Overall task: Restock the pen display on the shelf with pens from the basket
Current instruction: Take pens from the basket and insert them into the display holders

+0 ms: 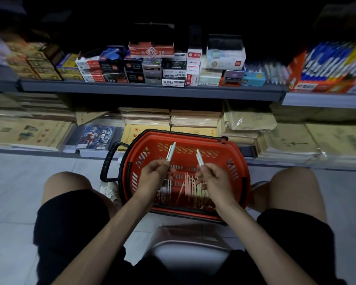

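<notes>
Boxes of stationery, small cardboard cartons in red, white and black (152, 66), stand stacked along the grey metal shelf (152, 89) at 12 o'clock. At 2 o'clock on the next shelf section sits an orange cardboard display box of blue-capped pens (327, 66), and just left of it is a row of pale clear-barrelled pens (273, 73). Below, stacks of brown paper exercise books (193, 118) fill the lower shelf from 9 o'clock round to 3 o'clock, directly behind the basket.

Between the person's bare knees, a red plastic basket with a black handle (226, 161) rests on the pale tiled floor (12, 182). Loose pale pens (190, 187) lie in a heap on its bottom, toward its 6 o'clock wall. A white sneaker (110, 191) shows at the basket's 8 o'clock side, and a grey stool seat (189, 250) lies under the person at 6 o'clock.

Both forearms reach forward over the basket from 6 o'clock. The left hand (154, 174) hovers above the basket's left half, its fingers (169, 168) curled and pinching a white pen (171, 153) near its lower end, the pen tilted toward 1 o'clock. The right hand (212, 178) mirrors it over the right half, fingers closed round a second white pen (199, 158) that leans toward 11 o'clock. The two pens are apart, and nothing lies between them and the shelf.
</notes>
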